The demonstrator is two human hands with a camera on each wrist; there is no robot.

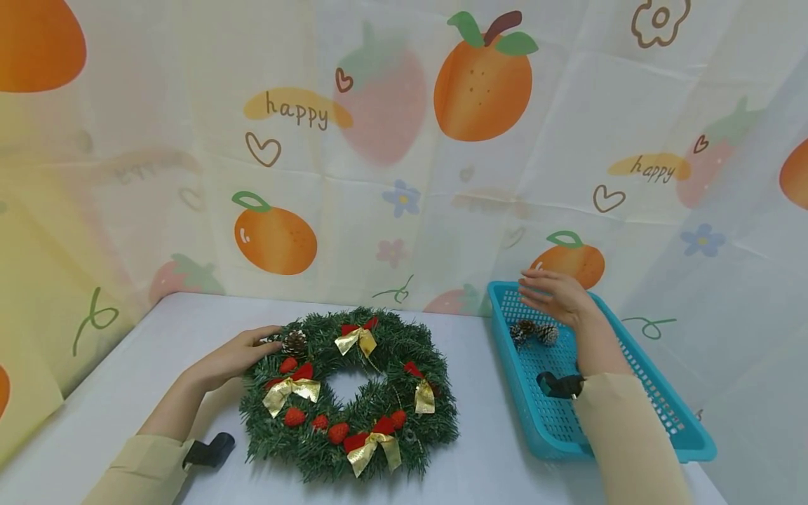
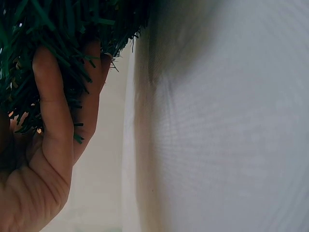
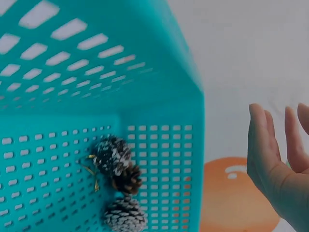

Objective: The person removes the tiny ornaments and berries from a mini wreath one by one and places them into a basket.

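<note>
A green wreath [image 1: 410,337] lies on the white table, dressed with gold-and-red bows and red strawberry-like berries. My left hand [image 1: 243,356] grips its left edge, beside a pine cone [image 1: 294,343] on the wreath. In the left wrist view, the fingers [image 2: 58,116] curl against the green needles, and some fingertips are hidden among them. Over the far end of a blue basket [image 1: 533,428] is my right hand [image 1: 558,298], fingers extended and holding nothing. Three pine cones lie in the basket, among them a frosted cone [image 3: 125,215] and a small brown cone [image 3: 127,180].
Behind the table hangs a pale curtain [image 1: 353,231] printed with fruit, hearts and words. The basket stands to the right of the wreath, with white tabletop [image 1: 476,393] between them. Black wrist cameras sit at both sleeves.
</note>
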